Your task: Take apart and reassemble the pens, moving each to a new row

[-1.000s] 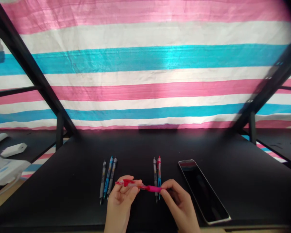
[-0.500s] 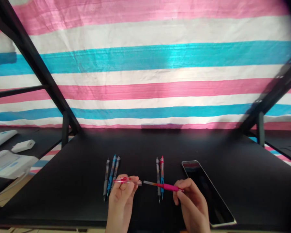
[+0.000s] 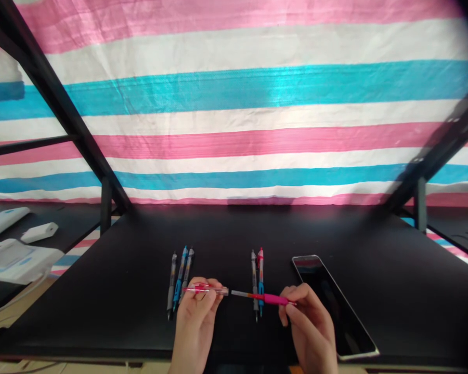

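My left hand (image 3: pixel 198 317) pinches a clear pen barrel with a red clip (image 3: pixel 206 290), its open end facing right. In my right hand (image 3: pixel 310 324) is the pink grip section of a pen (image 3: pixel 275 299), with the refill (image 3: pixel 244 294) sticking out to the left. A small gap separates the refill's end from the barrel. Beneath the refill lie a grey-grip pen (image 3: pixel 254 280) and a pen with red top and blue grip (image 3: pixel 261 283). Left of my left hand are a grey pen (image 3: pixel 171 291), a blue pen (image 3: pixel 179 283) and another grey pen (image 3: pixel 187 270), partly hidden by the hand.
A black smartphone (image 3: pixel 335 306) lies beside and partly behind my right hand on the black table (image 3: pixel 140 239). White devices and cables (image 3: pixel 19 262) sit at far left. Black frame bars (image 3: pixel 66 109) slope on both sides before a striped sheet (image 3: pixel 257 88).
Both hands hold nearly the same pose, the gap between barrel and refill still there. The whole view has shifted very slightly.
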Demonstrator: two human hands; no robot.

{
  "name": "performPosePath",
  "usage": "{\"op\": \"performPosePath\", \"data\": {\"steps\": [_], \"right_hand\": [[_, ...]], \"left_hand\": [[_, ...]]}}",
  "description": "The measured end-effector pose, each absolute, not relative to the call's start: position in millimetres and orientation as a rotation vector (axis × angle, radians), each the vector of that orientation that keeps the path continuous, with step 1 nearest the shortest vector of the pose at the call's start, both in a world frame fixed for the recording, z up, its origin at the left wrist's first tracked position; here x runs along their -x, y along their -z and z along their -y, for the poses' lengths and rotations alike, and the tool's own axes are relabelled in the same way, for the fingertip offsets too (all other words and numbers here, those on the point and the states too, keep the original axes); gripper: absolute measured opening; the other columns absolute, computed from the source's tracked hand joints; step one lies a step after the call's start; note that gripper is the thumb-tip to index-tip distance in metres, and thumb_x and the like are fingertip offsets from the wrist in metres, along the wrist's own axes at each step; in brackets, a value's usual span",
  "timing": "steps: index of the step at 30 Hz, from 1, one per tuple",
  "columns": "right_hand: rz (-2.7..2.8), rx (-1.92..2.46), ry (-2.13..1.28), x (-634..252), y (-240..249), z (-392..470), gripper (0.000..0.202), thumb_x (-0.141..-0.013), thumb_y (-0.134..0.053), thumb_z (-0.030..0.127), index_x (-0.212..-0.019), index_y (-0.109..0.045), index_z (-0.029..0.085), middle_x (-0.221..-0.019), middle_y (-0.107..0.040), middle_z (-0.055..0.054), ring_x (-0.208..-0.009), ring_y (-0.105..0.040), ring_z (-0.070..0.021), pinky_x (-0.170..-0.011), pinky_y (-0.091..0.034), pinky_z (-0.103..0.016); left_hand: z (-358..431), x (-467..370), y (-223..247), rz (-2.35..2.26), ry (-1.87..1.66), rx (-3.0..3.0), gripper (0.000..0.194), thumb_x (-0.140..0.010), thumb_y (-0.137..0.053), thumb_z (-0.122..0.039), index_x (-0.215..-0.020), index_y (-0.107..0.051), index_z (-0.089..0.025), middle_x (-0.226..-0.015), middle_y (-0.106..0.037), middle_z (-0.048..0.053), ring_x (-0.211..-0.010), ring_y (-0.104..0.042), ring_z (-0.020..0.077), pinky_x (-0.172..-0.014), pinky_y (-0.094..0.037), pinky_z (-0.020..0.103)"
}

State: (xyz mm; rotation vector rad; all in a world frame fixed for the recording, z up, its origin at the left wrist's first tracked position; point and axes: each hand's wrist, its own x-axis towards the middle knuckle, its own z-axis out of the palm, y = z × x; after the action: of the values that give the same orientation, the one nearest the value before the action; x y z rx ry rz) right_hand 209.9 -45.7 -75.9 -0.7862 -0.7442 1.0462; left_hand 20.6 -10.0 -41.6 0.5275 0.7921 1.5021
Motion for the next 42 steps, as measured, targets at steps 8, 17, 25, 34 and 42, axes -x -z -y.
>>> {"op": "performPosePath", "data": {"steps": [8, 17, 25, 34, 42], "right_hand": [[0.749, 0.769, -1.059, -210.5, 76.0, 46.5, 0.012, -0.088, -0.076, 0.030, -0.084, -0.068, 0.021, -0.077, -0.050, 0.002, -0.061, -0.049, -0.0111, -0.055, -0.035, -0.025], [0.760, 0.804, -1.043, -210.6, 72.4, 46.3, 0.015, -0.088, -0.075, 0.033, -0.083, -0.067, 0.021, -0.077, -0.051, 0.001, -0.060, -0.048, -0.0122, -0.054, -0.036, -0.026], [0.751, 0.805, -1.021, -210.7, 74.8, 46.2, 0.014, -0.087, -0.075, 0.032, -0.083, -0.067, 0.022, -0.076, -0.050, 0.001, -0.060, -0.047, -0.0126, -0.053, -0.036, -0.025], [0.735, 0.779, -1.054, -211.1, 71.7, 47.3, 0.015, -0.087, -0.076, 0.033, -0.082, -0.068, 0.022, -0.075, -0.050, 0.001, -0.061, -0.047, -0.0124, -0.055, -0.036, -0.025], [0.824, 0.889, -0.994, -209.2, 68.7, 48.8, 0.021, -0.085, -0.078, 0.038, -0.081, -0.067, 0.021, -0.074, -0.054, 0.000, -0.058, -0.049, -0.0129, -0.053, -0.041, -0.026]], "left_hand": [[9.7, -19.4, 43.2, -0.764, -1.471, -0.569, 0.022, -0.070, -0.089, -0.023, -0.079, -0.069, -0.020, -0.083, -0.069, 0.001, -0.079, -0.067, 0.0156, -0.081, -0.057, 0.027], [9.8, -18.4, 43.0, -0.780, -1.453, -0.586, 0.023, -0.070, -0.089, -0.025, -0.078, -0.068, -0.020, -0.083, -0.069, 0.001, -0.080, -0.067, 0.0156, -0.080, -0.056, 0.026], [11.8, -17.7, 44.4, -0.782, -1.451, -0.578, 0.023, -0.070, -0.089, -0.025, -0.080, -0.069, -0.020, -0.083, -0.069, 0.001, -0.080, -0.067, 0.0162, -0.081, -0.056, 0.027], [10.6, -18.7, 44.2, -0.761, -1.448, -0.578, 0.021, -0.072, -0.088, -0.023, -0.080, -0.068, -0.021, -0.083, -0.069, 0.001, -0.081, -0.066, 0.0152, -0.081, -0.055, 0.025], [12.9, -18.6, 42.9, -0.753, -1.367, -0.687, 0.017, -0.080, -0.082, -0.027, -0.079, -0.066, -0.021, -0.085, -0.069, 0.001, -0.083, -0.066, 0.0166, -0.082, -0.053, 0.028]]}}
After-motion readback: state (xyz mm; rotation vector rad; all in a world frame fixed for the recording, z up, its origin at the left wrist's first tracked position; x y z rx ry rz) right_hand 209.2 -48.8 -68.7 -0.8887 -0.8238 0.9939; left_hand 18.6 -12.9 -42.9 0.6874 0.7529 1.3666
